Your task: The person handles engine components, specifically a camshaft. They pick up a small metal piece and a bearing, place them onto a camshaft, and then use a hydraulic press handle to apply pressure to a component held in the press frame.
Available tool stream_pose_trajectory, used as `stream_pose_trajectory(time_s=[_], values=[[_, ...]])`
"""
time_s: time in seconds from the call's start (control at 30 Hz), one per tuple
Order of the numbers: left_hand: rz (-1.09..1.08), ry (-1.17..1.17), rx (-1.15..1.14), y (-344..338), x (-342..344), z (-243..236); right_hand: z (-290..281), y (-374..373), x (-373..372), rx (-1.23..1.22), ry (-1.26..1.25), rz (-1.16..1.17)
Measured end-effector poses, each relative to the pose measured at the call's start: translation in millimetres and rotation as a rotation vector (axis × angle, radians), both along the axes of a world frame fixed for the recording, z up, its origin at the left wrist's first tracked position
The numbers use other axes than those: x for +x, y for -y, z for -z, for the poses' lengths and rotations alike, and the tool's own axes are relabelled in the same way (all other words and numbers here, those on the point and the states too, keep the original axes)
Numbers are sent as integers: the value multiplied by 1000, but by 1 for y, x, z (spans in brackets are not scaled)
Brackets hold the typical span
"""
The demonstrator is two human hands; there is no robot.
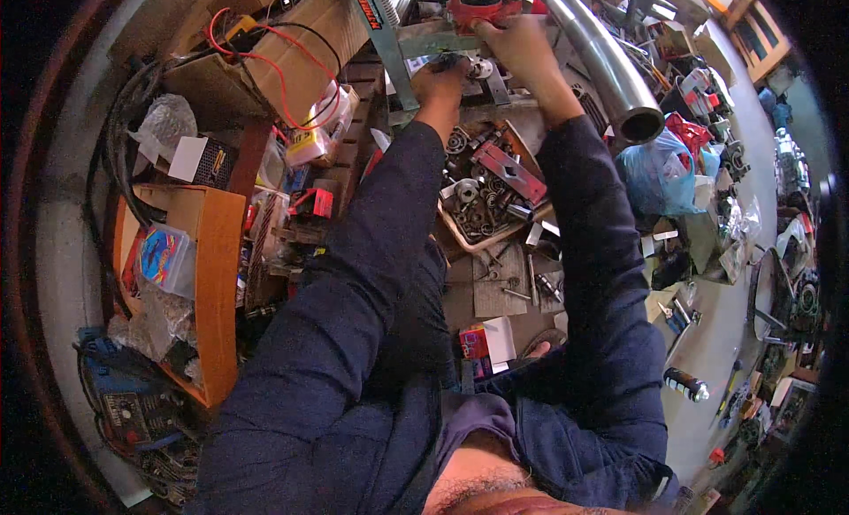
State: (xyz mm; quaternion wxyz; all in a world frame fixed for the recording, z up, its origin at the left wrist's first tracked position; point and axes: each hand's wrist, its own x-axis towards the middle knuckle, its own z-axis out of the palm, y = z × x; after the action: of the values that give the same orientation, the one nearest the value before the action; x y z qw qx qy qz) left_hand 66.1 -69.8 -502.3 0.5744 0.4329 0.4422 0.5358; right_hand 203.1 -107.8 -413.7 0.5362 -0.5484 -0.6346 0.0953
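- At the far left, an orange box [217, 276] stands open, with a small clear pack [166, 258] full of bright bits leaning in it.
- Below it sits a dark blue machine [124, 400] with wires piled on it.
- Higher up lies a brown cardboard box [292, 46], and red and black wires [279, 81] loop over it.
- The left hand [440, 80] is closed around a small shiny metal part [478, 68] at the top of the counter [504, 289]. The part sits just under the green metal frame [398, 42].
- Below both hands is a shallow tray [485, 196] full of metal rings, gears and a red flat piece. Both dark blue sleeves reach over this clutter.
- The right hand [517, 42] is curled over the bottom of a red machine [482, 2], right beside the left hand. I cannot tell how tight its fingers are.
- A big shiny pipe [610, 73] runs down just right of the right arm, very close to it.
- Next to the pipe's open end sits a blue plastic bag [659, 174].
- Far down on the right, a small spray can [685, 384] lies on its side on the grey floor.
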Motion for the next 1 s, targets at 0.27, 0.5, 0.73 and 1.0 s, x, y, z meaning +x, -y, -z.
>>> stream_pose_trajectory(time_s=[0.27, 0.5, 0.73, 1.0], values=[[14, -212, 205, 1, 0, -7, -31, 5, 2, 15, 708, 260], [-8, -348, 359, 7, 3, -18, -6, -10, 9, -78, 601, 305], [79, -163, 422, -3, 10, -16, 2, -36, 13, 109, 445, 345], [-38, -730, 558, -12, 6, -21, -35, 9, 48, -122, 449, 128]])
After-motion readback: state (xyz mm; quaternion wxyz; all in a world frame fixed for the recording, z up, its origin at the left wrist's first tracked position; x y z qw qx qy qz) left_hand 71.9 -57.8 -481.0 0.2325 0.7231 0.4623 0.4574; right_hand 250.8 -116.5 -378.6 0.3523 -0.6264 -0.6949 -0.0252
